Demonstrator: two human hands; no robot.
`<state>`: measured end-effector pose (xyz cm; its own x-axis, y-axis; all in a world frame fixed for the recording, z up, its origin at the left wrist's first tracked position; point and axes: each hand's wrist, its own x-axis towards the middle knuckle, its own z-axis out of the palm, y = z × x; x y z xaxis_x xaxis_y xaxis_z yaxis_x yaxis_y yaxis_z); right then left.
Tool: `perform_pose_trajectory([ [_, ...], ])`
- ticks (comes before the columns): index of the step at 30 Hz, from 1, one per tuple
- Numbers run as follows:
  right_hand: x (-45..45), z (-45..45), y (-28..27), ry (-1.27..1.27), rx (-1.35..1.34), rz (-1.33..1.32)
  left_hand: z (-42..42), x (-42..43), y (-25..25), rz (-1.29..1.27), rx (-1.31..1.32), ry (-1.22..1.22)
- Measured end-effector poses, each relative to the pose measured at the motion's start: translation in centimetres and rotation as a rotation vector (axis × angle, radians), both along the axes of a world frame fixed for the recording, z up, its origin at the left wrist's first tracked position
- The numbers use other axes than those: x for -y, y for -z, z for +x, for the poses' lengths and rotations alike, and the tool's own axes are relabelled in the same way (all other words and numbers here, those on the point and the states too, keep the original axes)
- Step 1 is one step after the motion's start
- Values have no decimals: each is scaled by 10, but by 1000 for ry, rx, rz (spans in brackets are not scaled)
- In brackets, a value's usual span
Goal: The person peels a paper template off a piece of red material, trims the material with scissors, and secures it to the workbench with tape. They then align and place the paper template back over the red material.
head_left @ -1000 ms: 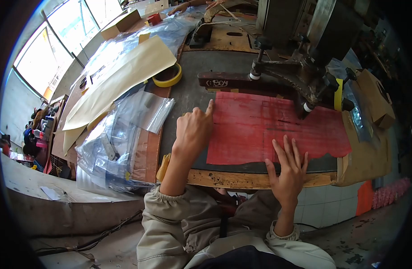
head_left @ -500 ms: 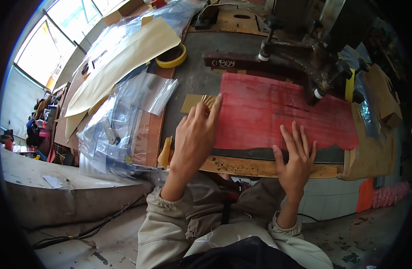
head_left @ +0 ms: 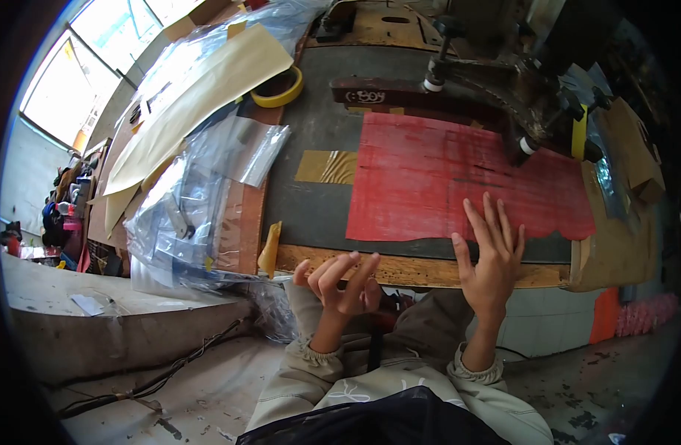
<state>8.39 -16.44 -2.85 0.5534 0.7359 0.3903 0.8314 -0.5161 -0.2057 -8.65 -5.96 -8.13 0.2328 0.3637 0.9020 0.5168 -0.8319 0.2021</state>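
A streaked red sheet [head_left: 407, 178] lies flat on the dark work surface [head_left: 296, 208], its lower edge uneven. My right hand [head_left: 492, 256] rests at that lower edge, fingers spread and fingertips on the sheet; it grips nothing. Off the sheet, my left hand [head_left: 342, 285] hovers by the wooden front edge [head_left: 429, 273], its fingers loosely curled and apart, with nothing visible in them. Brown tape [head_left: 325, 167] lies against the sheet's left side. Behind the sheet is a dark bar [head_left: 407, 96] with white lettering.
A metal machine arm [head_left: 496, 81] with white-tipped feet reaches over the sheet from the back right. On the left lie clear plastic sheets [head_left: 177, 193], a cream paper sheet [head_left: 207, 104] and a yellow tape roll [head_left: 281, 95]. Brown cardboard [head_left: 615, 245] covers the right edge.
My left hand has left the red sheet's left edge and drawn back toward me, uncovering the brown tape. My right hand stays at the lower edge.
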Motion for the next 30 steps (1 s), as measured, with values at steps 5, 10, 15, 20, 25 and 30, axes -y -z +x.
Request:
perform_pose_trajectory([
  [5, -1, 0, 0, 0, 1, 8, 4, -4, 6, -59, -151, -61],
  [10, 0, 1, 2, -8, 17, 37, 8, -8, 12, -96, 9, -28],
  [15, 3, 0, 4, -22, -12, 92, 9, -1, -3, -114, -117, -110],
  [20, 2, 1, 2, -25, -9, 117, 8, -2, 1, -122, -140, -84],
  [25, 3, 2, 3, -37, -8, 136, 8, -2, 0, -120, -139, -76],
  [30, 4, 2, 4, -49, -28, 191, 6, 0, 0, -139, -164, -63],
])
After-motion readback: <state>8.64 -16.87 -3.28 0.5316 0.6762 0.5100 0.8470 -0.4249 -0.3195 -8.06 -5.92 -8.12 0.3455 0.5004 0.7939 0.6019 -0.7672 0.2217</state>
